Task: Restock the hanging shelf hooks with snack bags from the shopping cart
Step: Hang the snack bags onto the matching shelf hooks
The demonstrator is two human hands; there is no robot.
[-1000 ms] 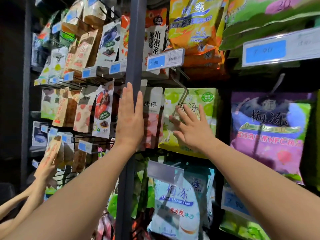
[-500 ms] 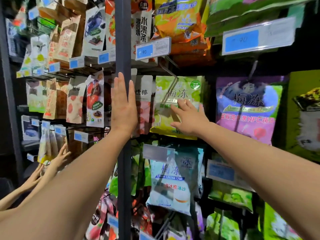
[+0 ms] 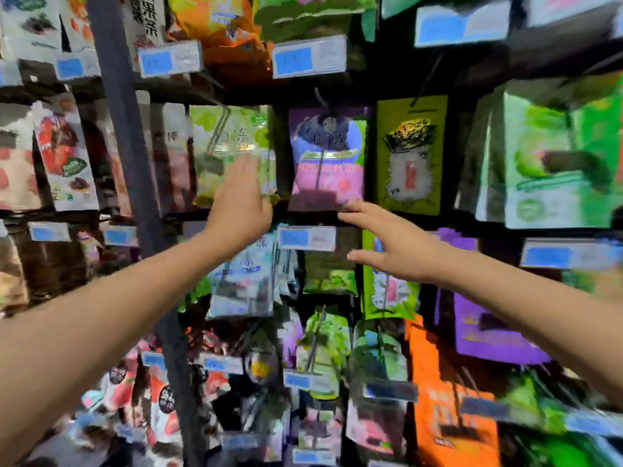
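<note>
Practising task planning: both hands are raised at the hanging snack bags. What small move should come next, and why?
Probably draw the left hand and right hand back to fetch a bag: both are open and empty, near the hanging purple plastic snack bag.

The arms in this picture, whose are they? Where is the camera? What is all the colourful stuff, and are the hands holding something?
They belong to a person wearing a camera on their head, so you see what they see. The left hand is in front of a green snack bag; the right hand is just below a purple bag. Both hands are open and hold nothing. The colourful things are snack bags hanging in a shop, with blue price tags. It is blurry, so I cannot tell if fingers touch the bags.
</note>
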